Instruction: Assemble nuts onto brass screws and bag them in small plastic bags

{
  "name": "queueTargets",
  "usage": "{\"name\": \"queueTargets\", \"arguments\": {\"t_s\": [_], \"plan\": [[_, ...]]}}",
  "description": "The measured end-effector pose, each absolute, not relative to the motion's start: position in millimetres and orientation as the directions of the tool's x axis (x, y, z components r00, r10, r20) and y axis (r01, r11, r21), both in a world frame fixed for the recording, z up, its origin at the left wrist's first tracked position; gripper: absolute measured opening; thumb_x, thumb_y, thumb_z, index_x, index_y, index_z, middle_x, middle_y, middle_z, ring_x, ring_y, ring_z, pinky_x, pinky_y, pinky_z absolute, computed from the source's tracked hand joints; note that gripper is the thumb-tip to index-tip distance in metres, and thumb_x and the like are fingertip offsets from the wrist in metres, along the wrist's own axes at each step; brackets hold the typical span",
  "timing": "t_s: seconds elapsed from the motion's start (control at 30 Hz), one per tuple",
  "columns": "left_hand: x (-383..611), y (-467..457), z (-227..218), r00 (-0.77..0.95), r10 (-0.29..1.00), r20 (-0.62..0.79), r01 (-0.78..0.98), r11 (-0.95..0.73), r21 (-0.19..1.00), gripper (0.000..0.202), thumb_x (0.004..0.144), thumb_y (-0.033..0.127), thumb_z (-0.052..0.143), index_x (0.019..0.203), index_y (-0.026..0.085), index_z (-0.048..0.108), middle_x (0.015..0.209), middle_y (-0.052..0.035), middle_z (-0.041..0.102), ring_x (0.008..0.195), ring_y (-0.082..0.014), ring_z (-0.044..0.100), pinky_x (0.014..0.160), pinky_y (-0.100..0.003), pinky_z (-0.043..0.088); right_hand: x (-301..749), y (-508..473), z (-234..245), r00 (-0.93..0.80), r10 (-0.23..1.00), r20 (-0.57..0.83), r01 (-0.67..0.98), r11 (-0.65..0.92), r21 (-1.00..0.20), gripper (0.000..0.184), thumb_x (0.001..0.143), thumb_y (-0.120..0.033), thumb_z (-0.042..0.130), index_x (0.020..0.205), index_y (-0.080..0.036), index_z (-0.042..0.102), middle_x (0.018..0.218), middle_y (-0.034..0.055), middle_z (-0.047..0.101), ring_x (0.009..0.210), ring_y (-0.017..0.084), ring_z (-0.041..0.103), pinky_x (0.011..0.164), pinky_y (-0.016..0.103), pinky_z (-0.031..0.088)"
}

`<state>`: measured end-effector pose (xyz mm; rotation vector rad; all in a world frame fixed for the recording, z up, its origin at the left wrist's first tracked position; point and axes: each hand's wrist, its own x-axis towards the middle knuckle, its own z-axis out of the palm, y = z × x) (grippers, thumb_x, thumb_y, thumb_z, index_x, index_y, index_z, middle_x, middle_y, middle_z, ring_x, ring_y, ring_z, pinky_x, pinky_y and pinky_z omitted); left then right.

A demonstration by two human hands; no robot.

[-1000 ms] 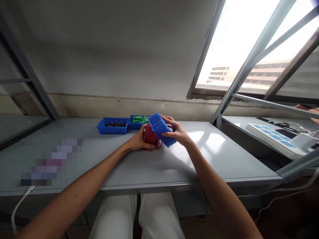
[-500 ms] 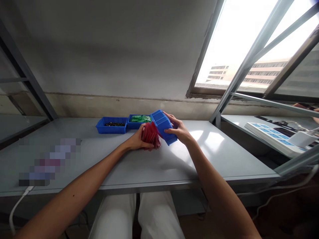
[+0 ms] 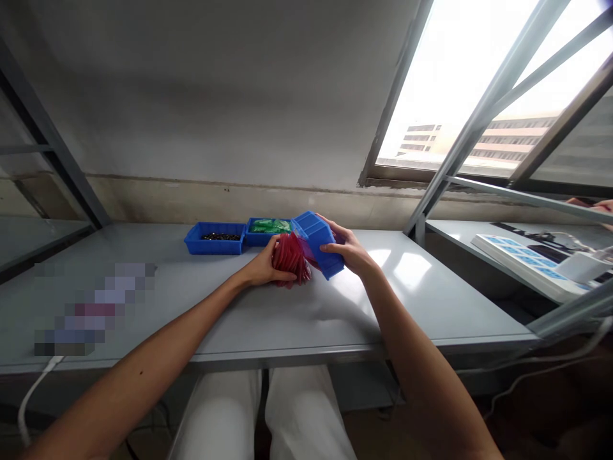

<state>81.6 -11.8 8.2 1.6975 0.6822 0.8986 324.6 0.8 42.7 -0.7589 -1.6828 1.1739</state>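
My left hand (image 3: 263,265) is closed round a thick stack of red plastic packets (image 3: 290,262), held just over the grey table. In my right hand (image 3: 347,246) is a blue plastic bin (image 3: 318,243), tilted on its side with its mouth toward the packets. A few red, see-through packets reach from the stack to the bin's edge; the bin's inside is mostly hidden. Behind my hands stands a blue bin with green packets (image 3: 271,226). Left of it, a blue bin (image 3: 191,241) holds many small dark pieces.
The grey table (image 3: 230,326) runs to the wall at the back. A blurred-out flat object (image 3: 105,303) with a white cable lies at the left. At the right, past a metal frame post, a white panel with blue squares (image 3: 522,262) rests on another table, with part of another person's hand (image 3: 598,207) beyond.
The blue bin in my right hand has shifted very slightly to the right, and a little more of the red packets shows between it and the stack. Otherwise my hands hold nearly the same pose.
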Motion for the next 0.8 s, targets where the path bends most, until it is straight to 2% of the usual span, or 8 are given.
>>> {"name": "queueTargets", "arguments": {"t_s": [0.23, 0.33, 0.4, 0.47, 0.57, 0.8], "plan": [[83, -14, 7, 0.604, 0.759, 0.241, -0.057, -0.261, 0.964, 0.097, 0.069, 0.036, 0.082, 0.138, 0.021, 0.015, 0.082, -0.0051, 0.069, 0.061, -0.0223, 0.069, 0.052, -0.033, 0.054, 305, 1, 31, -0.384, 0.856, 0.347, -0.03, 0.364, -0.931, 0.085, 0.065, -0.03, 0.082, 0.142, -0.032, 0.048, 0.127, 0.0058, 0.062, 0.114, 0.028, 0.057, 0.092, 0.042, 0.052], [85, -15, 8, 0.581, 0.779, 0.235, -0.053, -0.251, 0.966, 0.099, 0.067, 0.036, 0.083, 0.138, 0.022, 0.015, 0.082, -0.0042, 0.069, 0.058, -0.0215, 0.068, 0.053, -0.035, 0.055, 301, -1, 30, -0.361, 0.861, 0.358, -0.022, 0.376, -0.926, 0.083, 0.065, -0.033, 0.082, 0.141, -0.033, 0.049, 0.124, 0.0059, 0.063, 0.115, 0.029, 0.056, 0.094, 0.045, 0.051], [85, -15, 8, 0.522, 0.813, 0.258, -0.046, -0.275, 0.96, 0.098, 0.064, 0.033, 0.085, 0.137, 0.022, 0.02, 0.094, -0.0074, 0.069, 0.068, -0.0225, 0.07, 0.063, -0.04, 0.058, 299, -1, 29, -0.356, 0.862, 0.36, -0.024, 0.377, -0.926, 0.082, 0.065, -0.034, 0.083, 0.14, -0.032, 0.05, 0.121, 0.0062, 0.064, 0.116, 0.029, 0.055, 0.094, 0.046, 0.051], [86, -13, 7, 0.443, 0.839, 0.315, -0.038, -0.334, 0.942, 0.095, 0.059, 0.031, 0.087, 0.133, 0.022, 0.027, 0.114, -0.0127, 0.064, 0.09, -0.0256, 0.07, 0.078, -0.044, 0.058, 297, 0, 27, -0.352, 0.861, 0.366, -0.043, 0.376, -0.926, 0.082, 0.065, -0.034, 0.083, 0.14, -0.032, 0.05, 0.12, 0.0062, 0.065, 0.115, 0.029, 0.056, 0.094, 0.046, 0.051], [87, -10, 5, 0.378, 0.85, 0.366, -0.007, -0.393, 0.92, 0.088, 0.057, 0.029, 0.087, 0.127, 0.02, 0.034, 0.129, -0.0158, 0.055, 0.114, -0.0292, 0.06, 0.094, -0.047, 0.052, 293, 1, 21, -0.326, 0.867, 0.378, -0.073, 0.375, -0.924, 0.081, 0.064, -0.035, 0.083, 0.139, -0.032, 0.051, 0.121, 0.0054, 0.064, 0.114, 0.029, 0.057, 0.093, 0.046, 0.052], [90, -5, 1, 0.325, 0.853, 0.409, -0.044, -0.418, 0.907, 0.083, 0.059, 0.027, 0.085, 0.124, 0.019, 0.035, 0.128, -0.0136, 0.054, 0.119, -0.0283, 0.056, 0.102, -0.047, 0.046, 286, 2, 13, -0.292, 0.893, 0.342, -0.172, 0.303, -0.937, 0.075, 0.067, -0.042, 0.079, 0.136, -0.032, 0.051, 0.128, 0.0048, 0.061, 0.111, 0.027, 0.06, 0.09, 0.041, 0.054]]}}
